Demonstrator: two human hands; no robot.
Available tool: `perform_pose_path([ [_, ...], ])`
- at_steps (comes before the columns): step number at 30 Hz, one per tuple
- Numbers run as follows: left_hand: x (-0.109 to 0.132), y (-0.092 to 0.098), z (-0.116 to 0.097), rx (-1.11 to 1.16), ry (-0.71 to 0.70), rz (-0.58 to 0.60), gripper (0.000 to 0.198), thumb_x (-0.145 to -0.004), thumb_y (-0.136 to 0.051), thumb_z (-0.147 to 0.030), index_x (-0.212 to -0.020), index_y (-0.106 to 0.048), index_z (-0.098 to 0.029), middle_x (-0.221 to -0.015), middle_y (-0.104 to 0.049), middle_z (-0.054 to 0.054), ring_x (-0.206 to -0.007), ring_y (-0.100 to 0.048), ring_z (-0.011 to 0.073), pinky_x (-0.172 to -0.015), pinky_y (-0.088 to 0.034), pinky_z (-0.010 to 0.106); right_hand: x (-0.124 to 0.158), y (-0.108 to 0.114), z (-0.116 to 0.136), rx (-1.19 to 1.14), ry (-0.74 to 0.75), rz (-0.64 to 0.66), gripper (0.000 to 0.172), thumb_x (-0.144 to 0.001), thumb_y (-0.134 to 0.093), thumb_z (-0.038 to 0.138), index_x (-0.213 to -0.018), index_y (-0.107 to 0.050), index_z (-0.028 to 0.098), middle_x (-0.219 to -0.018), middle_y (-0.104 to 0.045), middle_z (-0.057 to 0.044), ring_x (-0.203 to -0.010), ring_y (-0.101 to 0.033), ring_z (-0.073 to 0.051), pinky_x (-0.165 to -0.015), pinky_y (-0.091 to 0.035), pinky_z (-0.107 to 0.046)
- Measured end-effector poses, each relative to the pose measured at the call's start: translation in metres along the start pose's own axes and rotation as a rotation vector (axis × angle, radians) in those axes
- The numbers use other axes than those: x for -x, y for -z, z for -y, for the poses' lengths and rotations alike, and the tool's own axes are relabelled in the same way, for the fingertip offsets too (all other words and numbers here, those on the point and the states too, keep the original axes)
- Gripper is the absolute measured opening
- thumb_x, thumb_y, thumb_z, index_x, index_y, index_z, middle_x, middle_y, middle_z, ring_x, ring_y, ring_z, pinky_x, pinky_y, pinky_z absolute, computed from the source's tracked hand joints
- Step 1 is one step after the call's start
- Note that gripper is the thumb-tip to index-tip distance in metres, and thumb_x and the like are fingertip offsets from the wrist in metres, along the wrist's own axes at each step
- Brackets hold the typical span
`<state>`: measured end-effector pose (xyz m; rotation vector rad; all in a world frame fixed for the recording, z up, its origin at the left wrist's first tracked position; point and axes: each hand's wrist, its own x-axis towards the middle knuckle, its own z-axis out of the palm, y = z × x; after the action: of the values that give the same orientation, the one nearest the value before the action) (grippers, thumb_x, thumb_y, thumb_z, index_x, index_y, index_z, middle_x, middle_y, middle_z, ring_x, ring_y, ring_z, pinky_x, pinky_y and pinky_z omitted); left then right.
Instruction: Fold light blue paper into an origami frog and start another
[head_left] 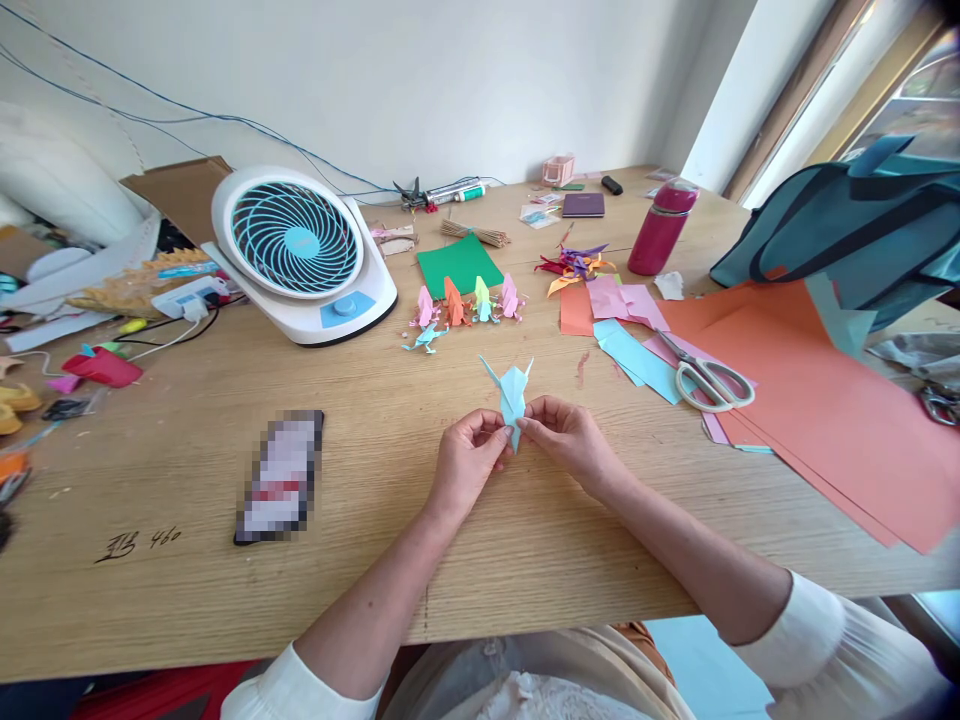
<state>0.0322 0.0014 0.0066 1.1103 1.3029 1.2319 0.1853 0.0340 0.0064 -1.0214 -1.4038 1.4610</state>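
Between my two hands, just above the wooden table (375,590), is a light blue origami figure (513,388) with two thin points sticking up at its far end. My left hand (474,448) pinches its lower left side between thumb and fingers. From the other side, my right hand (566,437) pinches its lower right edge. Beyond the hands stands a row of folded paper figures, among them an orange one (454,302) and a green one (482,300). A light blue folded figure (426,338) lies in front of that row.
A white fan (300,250) stands at the back left, and a blurred phone-like object (281,480) lies nearer. On the right are scissors (712,385), orange paper sheets (840,430), a magenta bottle (661,228) and a teal bag (832,230). Green paper (459,265) lies behind the figures.
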Motion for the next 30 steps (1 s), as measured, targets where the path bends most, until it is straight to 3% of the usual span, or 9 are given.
perform_pose_path([
  [10,0.002,-0.002,-0.007,0.150,0.039,0.001,0.027,-0.070,-0.079,-0.037,-0.083,-0.068,-0.017,-0.077,-0.070,0.001,-0.067,-0.068,0.0137,-0.060,-0.057,0.023,0.003,-0.002,0.001,0.146,0.082,0.046,0.019,-0.082,-0.063,0.038,-0.077,-0.060,0.019,-0.074,-0.064,-0.002,-0.068,-0.057,-0.015,-0.064,-0.044,-0.028],
  [19,0.001,-0.001,-0.009,0.117,0.037,-0.016,0.027,-0.066,-0.082,-0.038,-0.075,-0.071,-0.016,-0.063,-0.066,-0.001,-0.057,-0.062,0.0104,-0.053,-0.053,0.020,0.006,-0.002,0.002,0.272,0.139,0.067,0.013,-0.085,-0.058,0.029,-0.079,-0.064,0.019,-0.074,-0.066,-0.002,-0.068,-0.058,-0.016,-0.063,-0.043,-0.027],
  [30,0.001,0.004,-0.015,0.132,0.059,0.038,0.030,-0.068,-0.081,-0.039,-0.075,-0.067,-0.014,-0.065,-0.062,-0.002,-0.056,-0.057,0.0072,-0.051,-0.050,0.016,0.009,-0.006,0.005,0.271,0.157,0.076,0.013,-0.086,-0.058,0.028,-0.081,-0.064,0.017,-0.077,-0.067,-0.002,-0.069,-0.058,-0.015,-0.063,-0.043,-0.026],
])
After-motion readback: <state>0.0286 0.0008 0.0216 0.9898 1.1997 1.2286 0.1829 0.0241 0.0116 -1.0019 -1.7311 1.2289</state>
